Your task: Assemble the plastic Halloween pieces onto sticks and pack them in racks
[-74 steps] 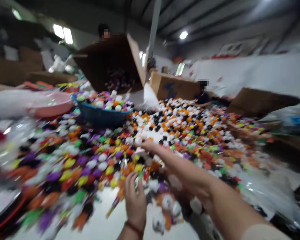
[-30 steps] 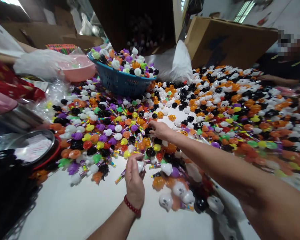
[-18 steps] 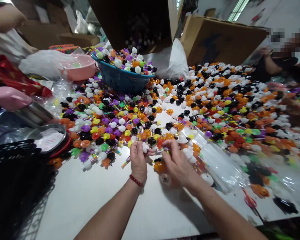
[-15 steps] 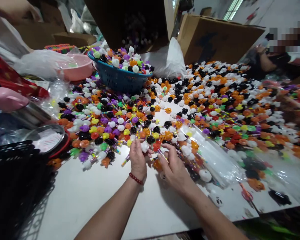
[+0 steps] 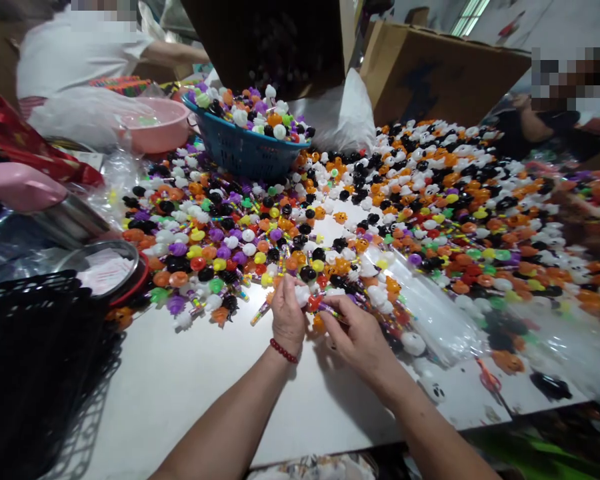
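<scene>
Just above the white table point(image 5: 180, 393), my left hand point(image 5: 287, 317) is closed around a piece with a white knobbly top point(image 5: 301, 296). The stem of that piece is hidden by the palm. Close beside it, my right hand point(image 5: 355, 333) pinches a red-topped striped stick point(image 5: 315, 303), its red end pointing at the left hand. Orange pieces point(image 5: 319, 325) lie just under the fingers. Beyond both hands spreads a heap of small figure-topped sticks point(image 5: 225, 233) in white, black, orange, purple, yellow and green.
A blue basket point(image 5: 245, 150) full of tops stands behind the heap, with a pink basin point(image 5: 155, 127) to its left. Black plastic trays point(image 5: 25, 373) sit front left. Clear bags point(image 5: 430, 307) and scissors point(image 5: 490, 378) lie right. A co-worker in white point(image 5: 75, 50) is back left.
The view has shifted slightly. My hands keep their holds close together, with the red top now nearer the white one. At back left, a co-worker's body and arm have come into view.
</scene>
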A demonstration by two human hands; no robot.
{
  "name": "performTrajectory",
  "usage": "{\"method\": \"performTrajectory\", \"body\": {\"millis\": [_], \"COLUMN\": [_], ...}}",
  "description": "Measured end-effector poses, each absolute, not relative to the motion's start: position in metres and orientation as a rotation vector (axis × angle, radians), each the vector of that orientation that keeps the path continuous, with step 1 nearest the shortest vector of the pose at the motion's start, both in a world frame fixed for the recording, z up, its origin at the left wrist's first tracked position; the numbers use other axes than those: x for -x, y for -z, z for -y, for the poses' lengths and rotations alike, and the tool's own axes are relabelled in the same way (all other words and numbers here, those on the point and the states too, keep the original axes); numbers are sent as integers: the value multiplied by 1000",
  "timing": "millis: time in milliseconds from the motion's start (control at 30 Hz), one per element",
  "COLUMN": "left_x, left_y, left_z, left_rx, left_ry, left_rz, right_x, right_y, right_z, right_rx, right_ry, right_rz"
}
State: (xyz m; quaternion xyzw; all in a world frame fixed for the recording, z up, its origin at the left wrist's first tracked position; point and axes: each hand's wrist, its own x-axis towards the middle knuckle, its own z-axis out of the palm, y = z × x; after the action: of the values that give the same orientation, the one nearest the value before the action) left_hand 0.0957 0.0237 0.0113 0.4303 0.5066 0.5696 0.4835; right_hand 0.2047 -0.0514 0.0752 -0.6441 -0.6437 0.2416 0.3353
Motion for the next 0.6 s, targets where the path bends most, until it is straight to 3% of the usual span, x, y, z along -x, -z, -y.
{"method": "performTrajectory", "body": {"millis": [600], "left_x": [-101], "left_y": [-5], "left_z": [-28], "left_rx": [-924], "left_ry": [-1248], "left_rz": [-1129], "right_x": [-226], "right_y": [-80], "right_z": [45], "right_rx": [1623], "right_ry": [-783], "right_rz": [1661]}}
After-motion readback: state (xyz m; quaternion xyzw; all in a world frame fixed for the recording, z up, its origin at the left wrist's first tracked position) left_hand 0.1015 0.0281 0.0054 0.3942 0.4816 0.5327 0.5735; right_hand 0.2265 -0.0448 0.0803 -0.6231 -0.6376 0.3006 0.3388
